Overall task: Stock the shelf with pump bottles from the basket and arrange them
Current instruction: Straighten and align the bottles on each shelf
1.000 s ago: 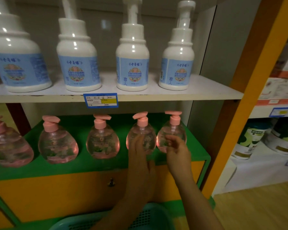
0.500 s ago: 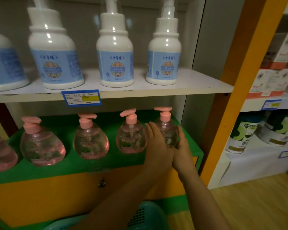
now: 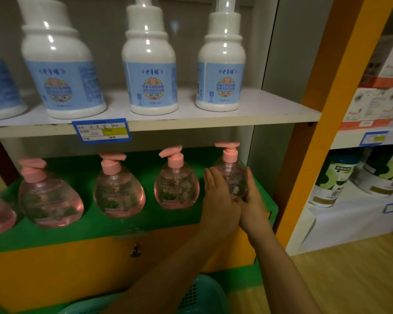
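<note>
Several clear pump bottles of pink liquid with pink pumps stand in a row on the green shelf [image 3: 145,220]. The rightmost pump bottle [image 3: 230,175] stands near the shelf's right end, upright. My left hand [image 3: 220,200] presses flat against its left side, and my right hand [image 3: 253,198] cups its right side and base, so the bottle is held between both palms. Its neighbour [image 3: 176,189] stands a small gap to the left, then two more [image 3: 118,196] [image 3: 49,200]. The teal basket [image 3: 202,295] shows at the bottom edge, partly hidden by my arms.
Large white bottles with blue labels [image 3: 149,64] line the white upper shelf [image 3: 270,105], which overhangs the pink pumps closely. An orange cabinet front with a lock [image 3: 135,252] lies below. An orange post [image 3: 322,109] and a neighbouring shelf with tins [image 3: 331,182] stand to the right.
My left hand left the second bottle from the right and joined my right hand on the rightmost bottle. Over the last half second both hands stay around it.
</note>
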A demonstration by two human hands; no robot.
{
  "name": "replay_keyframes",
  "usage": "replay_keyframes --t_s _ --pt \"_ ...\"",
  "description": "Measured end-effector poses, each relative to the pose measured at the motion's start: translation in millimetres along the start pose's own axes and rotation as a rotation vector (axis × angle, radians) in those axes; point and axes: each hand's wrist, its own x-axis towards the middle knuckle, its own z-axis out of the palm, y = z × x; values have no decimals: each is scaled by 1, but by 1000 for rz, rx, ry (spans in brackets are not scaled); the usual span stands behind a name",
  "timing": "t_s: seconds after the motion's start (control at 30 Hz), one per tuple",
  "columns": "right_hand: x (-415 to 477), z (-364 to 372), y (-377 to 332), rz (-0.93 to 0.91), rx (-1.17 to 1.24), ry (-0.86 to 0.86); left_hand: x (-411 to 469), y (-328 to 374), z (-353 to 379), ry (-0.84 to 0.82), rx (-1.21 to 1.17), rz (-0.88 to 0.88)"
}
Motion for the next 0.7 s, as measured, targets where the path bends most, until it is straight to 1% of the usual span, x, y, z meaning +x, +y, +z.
replay_keyframes --t_s 0.2,0.4,0.5,0.6,0.63,0.7 --pt "-3 -1 2 -1 -29 15 2 -1 -3 -13 12 -7" --pt "-1 0 0 5 2 12 0 -1 -3 -23 13 -2" --pt "-1 1 0 5 -6 8 -1 -3 -5 -54 3 14" --pt "-3 1 -2 51 -16 -3 -5 -6 -11 -103 -60 23" --pt "-4 2 -2 54 -39 20 -7 -8 -12 -98 -77 30" --pt "-6 5 -3 36 -91 116 -14 -11 -17 -31 -123 61"
